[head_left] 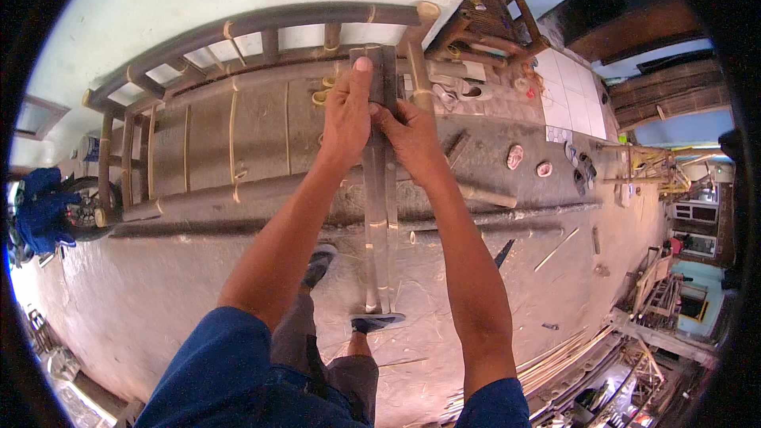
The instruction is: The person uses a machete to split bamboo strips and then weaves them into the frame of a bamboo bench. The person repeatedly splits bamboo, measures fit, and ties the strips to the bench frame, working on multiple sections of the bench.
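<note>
Several dark brown bamboo poles [372, 222] stand side by side in front of me, their lower ends by the slipper [378, 322] on my right foot. My left hand [346, 115] is closed around the left side of their upper ends, with the thumb laid along the top. From the right, my right hand [414, 139] grips the same poles slightly lower, its thumb pressed near my left palm. Just beyond the hands is a long bamboo bench [309, 16] with a slatted back, set against a pale wall. My hands hide part of the poles.
Loose bamboo poles [507, 232] lie on the floor to the right, near a dark pointed blade [504, 252]. Pink clogs [515, 157] and dark sandals [585, 168] are farther right. Bamboo strips [539, 368] are piled at the lower right. Something blue and bulky [47, 210] stands at left.
</note>
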`<state>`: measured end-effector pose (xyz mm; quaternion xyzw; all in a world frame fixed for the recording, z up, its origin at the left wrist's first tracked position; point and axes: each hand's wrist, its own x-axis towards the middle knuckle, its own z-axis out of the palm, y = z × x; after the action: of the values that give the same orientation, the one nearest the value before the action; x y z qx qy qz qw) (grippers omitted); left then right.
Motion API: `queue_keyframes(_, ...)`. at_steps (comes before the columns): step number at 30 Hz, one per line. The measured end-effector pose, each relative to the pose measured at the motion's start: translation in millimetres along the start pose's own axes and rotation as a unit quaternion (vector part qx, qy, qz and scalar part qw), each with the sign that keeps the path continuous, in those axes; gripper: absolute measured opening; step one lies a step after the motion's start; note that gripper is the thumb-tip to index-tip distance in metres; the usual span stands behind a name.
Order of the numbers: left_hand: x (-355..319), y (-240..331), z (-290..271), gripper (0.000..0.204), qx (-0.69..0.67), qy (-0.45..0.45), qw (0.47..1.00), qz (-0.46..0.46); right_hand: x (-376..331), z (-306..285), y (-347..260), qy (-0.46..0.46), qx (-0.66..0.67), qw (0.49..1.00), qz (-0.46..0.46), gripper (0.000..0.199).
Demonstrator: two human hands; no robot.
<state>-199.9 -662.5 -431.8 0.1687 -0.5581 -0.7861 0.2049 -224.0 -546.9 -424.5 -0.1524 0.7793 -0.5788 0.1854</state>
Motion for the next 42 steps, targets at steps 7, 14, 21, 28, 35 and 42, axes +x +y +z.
queue_keyframes(7,11,15,-34,0.056,0.003,-0.007,0.998,-0.057,-20,0,-14,-0.071,-0.102,0.992,-0.009,0.041)
queue_keyframes(14,-40,13,-58,0.064,-0.002,-0.012,0.981,-0.195,-38,34,-10,-0.070,0.233,0.967,0.074,0.041)
queue_keyframes(21,-86,-22,-54,0.064,-0.021,0.033,0.997,-0.067,-48,39,-1,-0.051,0.171,0.984,0.017,0.042)
queue_keyframes(28,-115,3,-87,0.059,-0.063,0.155,0.983,-0.074,-74,-11,-21,-0.005,0.186,0.982,0.029,0.046)
queue_keyframes(35,-127,-10,-60,0.058,-0.057,0.043,0.995,-0.073,-76,-4,-14,0.011,0.151,0.988,-0.005,0.045)
queue_keyframes(42,-136,25,-157,0.059,-0.086,0.215,0.972,-0.043,-105,-136,1,0.121,0.282,0.952,0.018,0.044)
